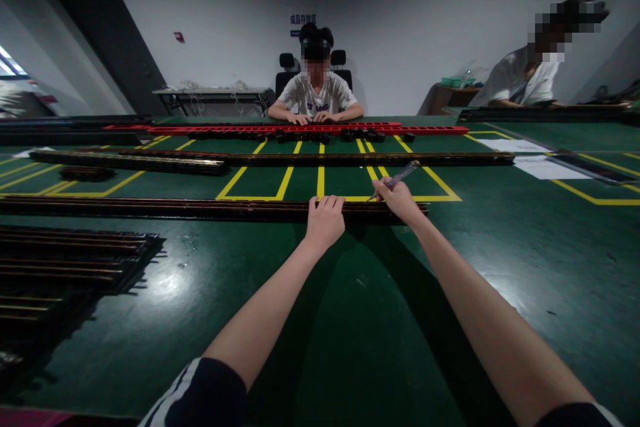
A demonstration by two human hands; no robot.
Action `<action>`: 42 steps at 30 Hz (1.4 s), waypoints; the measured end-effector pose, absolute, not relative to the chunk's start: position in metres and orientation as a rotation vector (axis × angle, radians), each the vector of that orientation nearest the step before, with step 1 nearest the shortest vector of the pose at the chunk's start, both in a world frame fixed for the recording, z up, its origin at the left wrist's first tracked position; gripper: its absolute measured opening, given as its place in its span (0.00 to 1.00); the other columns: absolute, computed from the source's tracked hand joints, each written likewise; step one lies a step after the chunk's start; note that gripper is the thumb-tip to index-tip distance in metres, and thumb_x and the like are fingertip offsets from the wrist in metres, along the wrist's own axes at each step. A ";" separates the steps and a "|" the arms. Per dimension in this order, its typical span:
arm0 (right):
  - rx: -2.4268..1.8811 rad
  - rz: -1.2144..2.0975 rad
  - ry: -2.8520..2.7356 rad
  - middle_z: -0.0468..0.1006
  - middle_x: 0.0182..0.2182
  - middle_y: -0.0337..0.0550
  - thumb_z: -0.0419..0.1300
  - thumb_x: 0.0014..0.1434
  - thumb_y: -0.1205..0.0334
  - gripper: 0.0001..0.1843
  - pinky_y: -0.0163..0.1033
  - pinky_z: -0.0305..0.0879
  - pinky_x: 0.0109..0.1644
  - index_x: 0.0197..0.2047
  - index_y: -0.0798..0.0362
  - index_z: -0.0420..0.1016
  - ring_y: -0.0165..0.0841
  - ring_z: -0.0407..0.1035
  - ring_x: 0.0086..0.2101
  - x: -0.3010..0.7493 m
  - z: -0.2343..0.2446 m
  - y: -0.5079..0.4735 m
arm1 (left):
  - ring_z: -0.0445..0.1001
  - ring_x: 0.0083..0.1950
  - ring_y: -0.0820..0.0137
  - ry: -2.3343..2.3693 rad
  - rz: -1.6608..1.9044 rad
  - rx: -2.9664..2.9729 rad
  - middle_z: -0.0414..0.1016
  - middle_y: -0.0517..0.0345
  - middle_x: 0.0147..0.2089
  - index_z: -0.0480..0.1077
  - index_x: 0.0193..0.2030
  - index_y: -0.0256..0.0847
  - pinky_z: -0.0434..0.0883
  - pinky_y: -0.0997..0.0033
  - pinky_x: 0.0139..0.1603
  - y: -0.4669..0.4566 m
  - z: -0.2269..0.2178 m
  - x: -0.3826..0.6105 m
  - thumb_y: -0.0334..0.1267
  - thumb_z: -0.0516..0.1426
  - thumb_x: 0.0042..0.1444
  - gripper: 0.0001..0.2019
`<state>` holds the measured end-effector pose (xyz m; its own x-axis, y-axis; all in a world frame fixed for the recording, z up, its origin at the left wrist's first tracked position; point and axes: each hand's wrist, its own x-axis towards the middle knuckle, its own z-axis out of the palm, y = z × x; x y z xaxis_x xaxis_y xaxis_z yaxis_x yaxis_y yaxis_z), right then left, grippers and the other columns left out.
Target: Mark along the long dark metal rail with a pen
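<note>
A long dark strip assembly (200, 209) with thin copper-coloured lines lies crosswise before me on the green table. My left hand (326, 221) is closed over it near its right part, fingers curled across the far edge. A clear-barrelled pen (404, 173) is in my right hand (399, 201), which is closed around it. Its tip points down and left at the strip's far edge, but I cannot tell whether it touches. The barrel's other end leans up to the right.
More dark strips (370, 159) lie farther back, and a stack of them (75, 253) at left. Beyond is a red slotted rail (430, 129), with a person (315, 97) seated behind it. Another person (525, 80) is at right. White papers (547, 167) lie on the green table (250, 320).
</note>
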<state>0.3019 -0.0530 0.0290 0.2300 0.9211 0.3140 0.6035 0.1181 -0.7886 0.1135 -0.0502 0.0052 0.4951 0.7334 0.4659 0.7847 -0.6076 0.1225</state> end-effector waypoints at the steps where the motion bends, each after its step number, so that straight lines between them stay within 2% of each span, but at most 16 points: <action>1: -1.589 0.438 -1.465 0.70 0.21 0.40 0.51 0.56 0.42 0.23 0.37 0.59 0.31 0.21 0.51 0.65 0.30 0.62 0.24 0.302 0.029 -0.053 | 0.69 0.56 0.64 -1.340 -0.752 -2.631 0.74 0.51 0.54 0.69 0.54 0.40 0.60 0.53 0.62 -0.050 0.005 0.113 0.30 0.44 0.59 0.20; 7: -1.552 0.418 -1.448 0.70 0.19 0.40 0.53 0.55 0.42 0.23 0.38 0.61 0.34 0.19 0.50 0.63 0.32 0.64 0.25 0.303 0.027 -0.049 | 0.69 0.55 0.60 -1.336 -0.739 -2.615 0.74 0.49 0.53 0.68 0.54 0.39 0.60 0.52 0.59 -0.047 0.001 0.114 0.42 0.48 0.59 0.20; 12: -1.589 0.429 -1.457 0.71 0.19 0.41 0.53 0.55 0.41 0.23 0.37 0.59 0.32 0.19 0.51 0.64 0.32 0.63 0.24 0.304 0.027 -0.048 | 0.68 0.54 0.59 -1.320 -0.711 -2.609 0.74 0.48 0.52 0.68 0.54 0.40 0.61 0.54 0.56 -0.046 0.001 0.115 0.49 0.47 0.59 0.22; 32: -1.529 0.441 -1.470 0.70 0.20 0.40 0.52 0.55 0.43 0.21 0.40 0.60 0.36 0.21 0.51 0.64 0.33 0.65 0.25 0.300 0.023 -0.046 | 0.70 0.51 0.58 -1.352 -0.705 -2.552 0.75 0.46 0.49 0.69 0.48 0.37 0.61 0.52 0.57 -0.049 0.001 0.118 0.47 0.48 0.60 0.19; 42: -1.512 0.433 -1.454 0.70 0.19 0.39 0.53 0.54 0.41 0.23 0.39 0.61 0.35 0.21 0.51 0.64 0.32 0.65 0.24 0.310 0.018 -0.042 | 0.68 0.53 0.58 -1.289 -0.714 -2.532 0.74 0.48 0.50 0.68 0.52 0.40 0.60 0.51 0.58 -0.051 0.000 0.118 0.41 0.48 0.59 0.17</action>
